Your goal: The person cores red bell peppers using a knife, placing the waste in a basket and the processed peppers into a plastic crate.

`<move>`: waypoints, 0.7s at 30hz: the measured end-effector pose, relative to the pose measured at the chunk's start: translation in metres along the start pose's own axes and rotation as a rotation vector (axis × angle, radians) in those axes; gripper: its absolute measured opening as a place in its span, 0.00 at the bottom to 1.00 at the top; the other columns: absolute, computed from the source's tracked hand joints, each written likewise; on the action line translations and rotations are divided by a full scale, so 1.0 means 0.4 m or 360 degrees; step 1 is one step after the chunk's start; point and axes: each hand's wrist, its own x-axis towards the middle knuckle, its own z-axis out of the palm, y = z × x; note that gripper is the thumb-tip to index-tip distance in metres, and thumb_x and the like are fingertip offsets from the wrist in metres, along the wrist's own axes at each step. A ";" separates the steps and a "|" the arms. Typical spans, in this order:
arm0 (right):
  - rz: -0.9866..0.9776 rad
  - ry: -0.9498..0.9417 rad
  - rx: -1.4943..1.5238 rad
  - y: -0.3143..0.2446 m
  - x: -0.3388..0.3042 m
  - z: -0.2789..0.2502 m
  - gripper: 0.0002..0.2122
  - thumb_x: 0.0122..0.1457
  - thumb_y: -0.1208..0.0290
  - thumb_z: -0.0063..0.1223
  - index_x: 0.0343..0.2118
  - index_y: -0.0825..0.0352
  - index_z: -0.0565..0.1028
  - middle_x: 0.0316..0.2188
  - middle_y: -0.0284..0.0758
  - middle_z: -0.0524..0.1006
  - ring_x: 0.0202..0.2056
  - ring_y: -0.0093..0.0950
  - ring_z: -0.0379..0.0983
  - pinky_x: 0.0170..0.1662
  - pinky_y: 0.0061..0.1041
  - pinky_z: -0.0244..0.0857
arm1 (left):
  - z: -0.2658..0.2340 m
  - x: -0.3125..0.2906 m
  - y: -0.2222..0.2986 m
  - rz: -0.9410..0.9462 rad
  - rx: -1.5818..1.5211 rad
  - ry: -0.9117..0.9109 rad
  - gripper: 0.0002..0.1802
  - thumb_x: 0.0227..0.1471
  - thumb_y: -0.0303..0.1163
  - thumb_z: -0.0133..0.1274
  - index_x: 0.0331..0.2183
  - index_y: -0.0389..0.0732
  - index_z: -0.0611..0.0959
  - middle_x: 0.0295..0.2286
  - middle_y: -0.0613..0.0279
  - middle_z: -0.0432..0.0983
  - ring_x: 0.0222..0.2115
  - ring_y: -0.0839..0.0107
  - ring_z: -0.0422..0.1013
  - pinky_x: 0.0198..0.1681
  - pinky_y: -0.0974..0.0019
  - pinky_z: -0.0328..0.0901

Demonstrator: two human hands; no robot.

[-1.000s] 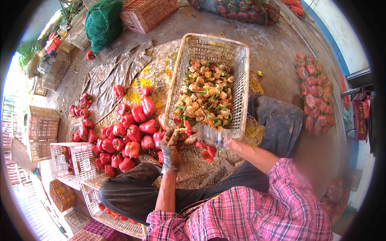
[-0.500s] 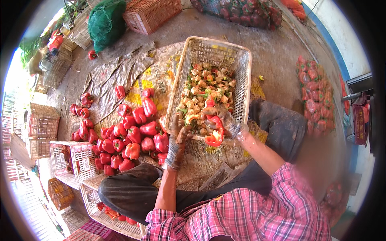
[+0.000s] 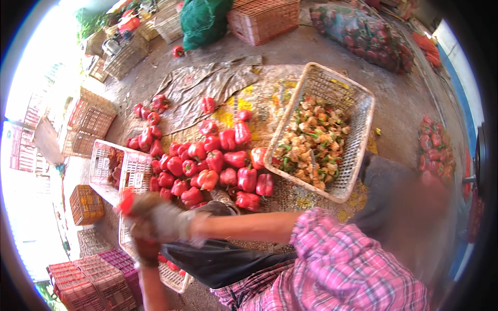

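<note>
My right hand (image 3: 168, 220), in a dirty grey glove, is stretched across to the left and smeared by motion. At its fingertips shows a blurred red bell pepper (image 3: 126, 202), apparently gripped. Just below and partly behind it is my left hand (image 3: 147, 251), also gloved, with its fingers hidden. Both hands are above a white crate (image 3: 179, 282) holding red pepper pieces. A heap of whole red bell peppers (image 3: 215, 160) lies on the ground sheet beyond them. To the right, a tilted plastic crate (image 3: 355, 98) holds many cut-out pepper cores (image 3: 316, 137).
Another white crate (image 3: 106, 166) stands at the left of the heap. Stacked crates (image 3: 93, 122) line the left side. At the back are a green net bundle (image 3: 205, 20), a reddish crate (image 3: 262, 20) and a large net sack (image 3: 360, 39). A net bag of peppers (image 3: 436, 147) lies right.
Both hands have swung from the core crate to the far left, the red pepper moving with my right hand. The view has shifted left, so the heap and crates appear further right.
</note>
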 end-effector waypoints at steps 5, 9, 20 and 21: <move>-0.0014 -0.0029 -0.0319 0.070 0.019 0.046 0.11 0.56 0.58 0.48 0.27 0.61 0.73 0.23 0.31 0.72 0.25 0.30 0.69 0.30 0.29 0.65 | -0.265 -0.518 -0.430 -0.1665 -0.1271 0.1157 0.36 0.55 0.58 0.45 0.58 0.47 0.64 0.53 0.58 0.62 0.52 0.58 0.62 0.55 0.50 0.56; -0.0122 0.0453 -0.0683 0.309 -0.220 -0.134 0.10 0.58 0.63 0.49 0.30 0.64 0.76 0.25 0.36 0.75 0.31 0.34 0.73 0.36 0.33 0.69 | -0.180 -0.446 -0.436 -0.1527 -0.1197 0.1207 0.31 0.56 0.47 0.46 0.56 0.42 0.67 0.48 0.61 0.66 0.51 0.62 0.62 0.51 0.57 0.60; 0.2369 0.1259 -0.0033 0.496 -0.991 -0.542 0.16 0.55 0.58 0.59 0.33 0.69 0.78 0.22 0.38 0.78 0.19 0.25 0.73 0.19 0.25 0.68 | 0.734 0.181 -0.235 -0.0771 0.0258 -0.0739 0.52 0.35 0.45 0.65 0.60 0.44 0.59 0.54 0.45 0.61 0.55 0.48 0.59 0.54 0.50 0.61; 0.2630 0.0975 -0.0188 0.542 -1.001 -0.523 0.19 0.52 0.56 0.61 0.37 0.71 0.78 0.27 0.40 0.79 0.25 0.29 0.75 0.25 0.28 0.71 | 0.798 0.189 -0.227 -0.0777 0.0398 -0.0745 0.55 0.34 0.46 0.66 0.60 0.45 0.58 0.55 0.46 0.60 0.56 0.46 0.58 0.54 0.48 0.60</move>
